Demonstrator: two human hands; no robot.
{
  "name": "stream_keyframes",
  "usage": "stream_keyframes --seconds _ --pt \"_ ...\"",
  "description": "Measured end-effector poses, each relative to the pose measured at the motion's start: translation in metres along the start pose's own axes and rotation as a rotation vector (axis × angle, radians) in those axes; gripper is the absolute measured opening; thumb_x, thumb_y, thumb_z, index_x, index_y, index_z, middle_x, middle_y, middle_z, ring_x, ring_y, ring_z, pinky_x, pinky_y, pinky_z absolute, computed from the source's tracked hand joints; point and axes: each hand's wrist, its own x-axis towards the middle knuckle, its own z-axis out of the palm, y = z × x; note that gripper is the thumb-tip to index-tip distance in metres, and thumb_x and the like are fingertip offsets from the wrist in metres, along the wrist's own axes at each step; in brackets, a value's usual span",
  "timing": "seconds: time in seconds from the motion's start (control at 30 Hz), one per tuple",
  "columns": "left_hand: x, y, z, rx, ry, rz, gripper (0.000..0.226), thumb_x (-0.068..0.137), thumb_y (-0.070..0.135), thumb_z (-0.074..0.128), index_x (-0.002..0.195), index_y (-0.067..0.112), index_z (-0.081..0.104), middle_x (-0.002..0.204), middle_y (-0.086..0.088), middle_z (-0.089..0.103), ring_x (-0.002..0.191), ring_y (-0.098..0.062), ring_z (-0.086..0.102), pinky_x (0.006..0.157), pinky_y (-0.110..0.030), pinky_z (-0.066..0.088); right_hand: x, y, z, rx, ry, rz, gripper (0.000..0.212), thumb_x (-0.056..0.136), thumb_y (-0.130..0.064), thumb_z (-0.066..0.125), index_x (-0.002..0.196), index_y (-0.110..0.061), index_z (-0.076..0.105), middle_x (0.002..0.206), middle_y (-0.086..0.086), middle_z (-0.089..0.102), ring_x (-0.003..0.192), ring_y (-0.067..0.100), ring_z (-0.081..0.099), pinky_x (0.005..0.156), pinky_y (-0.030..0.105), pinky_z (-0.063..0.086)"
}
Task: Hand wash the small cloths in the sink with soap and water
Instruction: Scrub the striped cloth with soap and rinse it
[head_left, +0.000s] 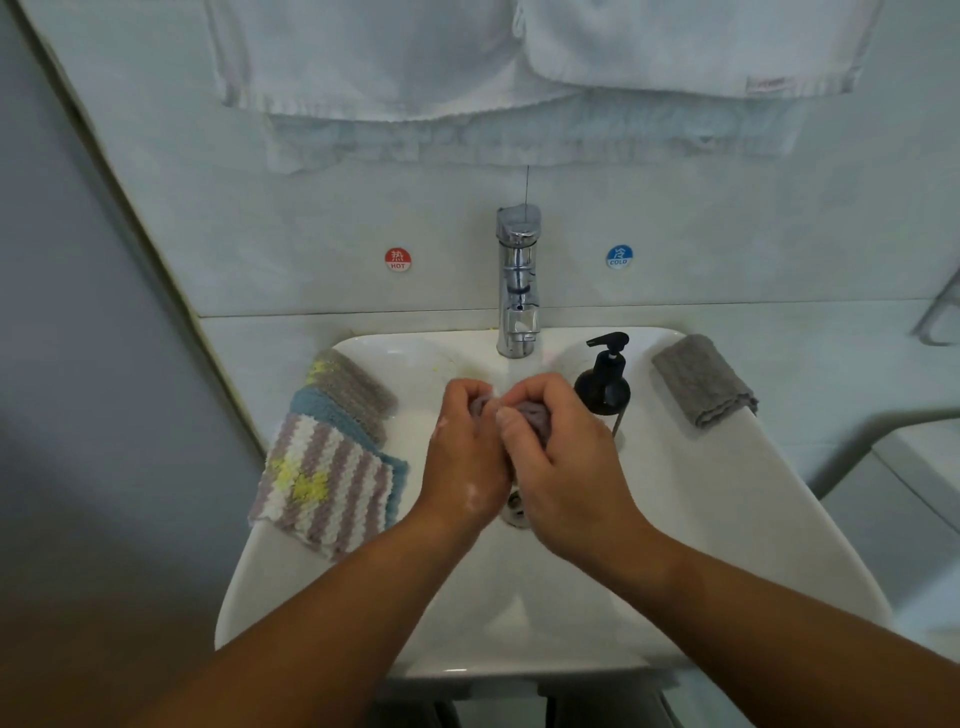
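Below faucet (517, 291) at 12 o'clock, left hand (465, 457) and right hand (563, 467), grips curled tight, clutch grey cloth (531, 410); soft, likely soap-slick; hold mid-wad.

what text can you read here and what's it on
"热 HOT": red sticker on the wall, left of the tap.
"冷 COLD": blue sticker on the wall, right of the tap.
Towel tag: pink, too blurred to read.
Soap bottle: no label shows.
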Motion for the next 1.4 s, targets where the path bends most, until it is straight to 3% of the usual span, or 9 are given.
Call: stream_keyframes --seconds 0.07,0.27,0.43,0.6,0.77,0.87,1.03,1.2,1.4 --pt "-0.008 -0.003 0.004 -0.025 -0.056 -0.032 0.008 0.105 0.033 0.048 0.108 0.027 0.052 0.097 -0.002 0.067 0.087 -0.019 0.068 0.067 -0.029 0.061 0.006 -0.001 0.001 -0.06 0.052 -0.016 0.004 0.103 -0.023 0.055 0.104 -0.026 0.057 0.087 -0.015 0.064 0.088 0.002 0.065 0.075 0.016 0.056" --pt "-0.014 -0.001 0.007 -0.029 -0.035 0.026 0.01 0.106 0.037 0.043 0.1 0.038 0.051 0.1 0.0 0.064 0.092 -0.024 0.068 0.076 -0.043 0.063 0.027 0.015 -0.007 -0.116 0.116 0.146 0.006 0.105 -0.022 0.05 0.106 -0.021 0.056 0.092 -0.012 0.062 0.084 0.007 0.063 0.076 0.024 0.056" --pt "-0.002 -0.001 0.002 -0.051 0.057 -0.063 0.005 0.104 0.037 0.049 0.101 0.04 0.05 0.102 0.0 0.067 0.092 -0.019 0.068 0.08 -0.044 0.061 0.001 -0.004 0.004 -0.067 0.001 -0.028 0.003 0.104 -0.023 0.053 0.105 -0.025 0.056 0.086 -0.016 0.064 0.086 -0.002 0.064 0.073 0.014 0.055" --pt "-0.02 0.003 0.011 -0.032 0.0 0.014 0.012 0.106 0.039 0.043 0.098 0.039 0.051 0.096 0.0 0.065 0.088 -0.022 0.067 0.076 -0.045 0.062 0.029 0.007 -0.005 -0.042 0.178 0.102 0.005 0.104 -0.02 0.051 0.104 -0.021 0.057 0.086 -0.013 0.063 0.08 0.001 0.062 0.065 0.01 0.048" --pt "0.0 0.005 0.001 0.017 0.135 0.053 0.006 0.105 0.03 0.047 0.102 0.033 0.052 0.096 0.004 0.064 0.092 -0.018 0.065 0.085 -0.047 0.058 0.002 0.005 0.004 -0.047 -0.041 0.091 0.006 0.106 -0.023 0.049 0.104 -0.022 0.055 0.084 -0.011 0.064 0.08 0.001 0.064 0.066 0.014 0.052" --pt "-0.009 0.001 0.004 0.037 0.027 -0.034 0.009 0.106 0.039 0.041 0.102 0.037 0.049 0.096 0.001 0.066 0.089 -0.02 0.067 0.082 -0.051 0.059 0.005 0.002 0.003 -0.044 0.018 0.024 0.005 0.105 -0.023 0.051 0.104 -0.024 0.055 0.086 -0.012 0.065 0.085 0.002 0.066 0.072 0.016 0.056" --pt "-0.018 0.009 0.01 0.047 0.014 0.057 0.011 0.106 0.035 0.043 0.097 0.036 0.05 0.091 0.004 0.062 0.085 -0.019 0.065 0.079 -0.05 0.06 0.029 0.018 -0.004 -0.078 0.105 0.213 0.006 0.106 -0.022 0.048 0.106 -0.022 0.054 0.092 -0.007 0.063 0.085 0.01 0.063 0.075 0.027 0.054" --pt "-0.002 0.012 0.001 0.102 0.059 0.048 0.01 0.108 0.03 0.04 0.108 0.029 0.05 0.097 0.003 0.063 0.09 -0.016 0.063 0.082 -0.041 0.058 0.001 0.007 0.002 -0.061 -0.037 0.116 0.007 0.106 -0.023 0.048 0.102 -0.025 0.053 0.084 -0.011 0.062 0.081 0.001 0.063 0.066 0.018 0.055" --pt "-0.026 0.012 0.009 0.124 -0.088 0.051 0.015 0.108 0.038 0.035 0.108 0.029 0.047 0.093 0.001 0.062 0.083 -0.014 0.064 0.076 -0.039 0.061 0.024 0.017 -0.008 -0.031 0.114 0.255 0.005 0.105 -0.022 0.051 0.106 -0.024 0.055 0.093 -0.008 0.064 0.084 0.007 0.064 0.069 0.018 0.051"
